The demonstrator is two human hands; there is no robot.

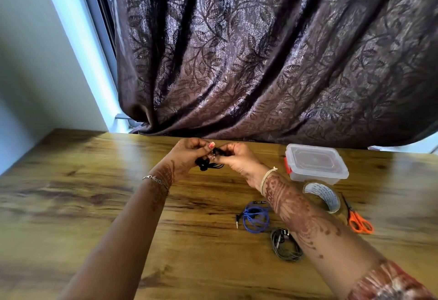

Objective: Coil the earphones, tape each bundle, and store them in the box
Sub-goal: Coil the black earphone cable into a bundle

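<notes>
The black earphones (208, 161) are a small tangled bundle held in the air between both hands, just above the far part of the worktop (94, 204) and close to its back edge. The left hand (187, 155) has its fingers (200, 143) curled round the left side of the bundle, and the right hand (239, 157) pinches the right side – both sets of fingers are clamped on the cable, with a small metal plug showing between them. A thin chain bracelet (156, 180) sits on the left wrist and a pale thread band (266, 177) on the right.

Nearer the person, under the right forearm, a coil of blue earphones (257, 216) lies flat on the worktop with its plug sticking out to the left. Just beside it, closer still, lies a coil of grey earphones (285, 245), partly hidden by the arm.

To the right of the hands stands a clear plastic box (315, 164) with its lid on and a red latch at its left end. In front of it lie a roll of clear tape (323, 196) and orange-handled scissors (358, 221) – near each other but apart. A dark leaf-patterned curtain (260, 50) hangs behind the worktop.
</notes>
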